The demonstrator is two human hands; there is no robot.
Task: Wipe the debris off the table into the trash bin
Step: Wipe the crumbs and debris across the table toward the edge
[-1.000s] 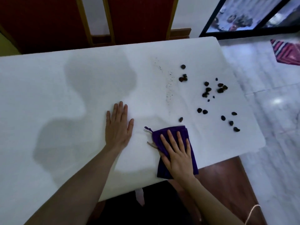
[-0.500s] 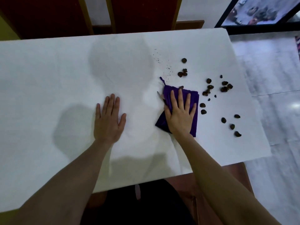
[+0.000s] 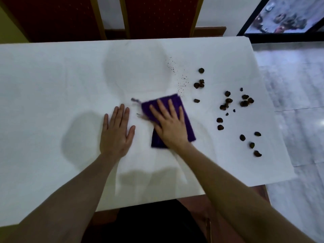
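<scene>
A folded purple cloth (image 3: 188, 120) lies on the white table (image 3: 52, 85) near its middle. My right hand (image 3: 170, 123) presses flat on the cloth with its fingers spread. To the left of it my left hand (image 3: 116, 132) rests flat on the bare tabletop. Several dark brown lumps of debris (image 3: 228, 102) are scattered over the right part of the table, to the right of the cloth. Fine dark specks (image 3: 178, 79) dot the surface just beyond the cloth's far corner. No trash bin shows in this view.
Red chair backs with wooden frames (image 3: 157, 16) stand behind the table's far edge. The table's right edge (image 3: 270, 106) drops to a pale tiled floor (image 3: 298, 85). A dark-framed glass door (image 3: 287, 16) fills the top right corner.
My right hand first slid the cloth away from me toward the debris, then to the left, away from the lumps. One lump shows where the cloth's far corner was. My left hand stayed flat.
</scene>
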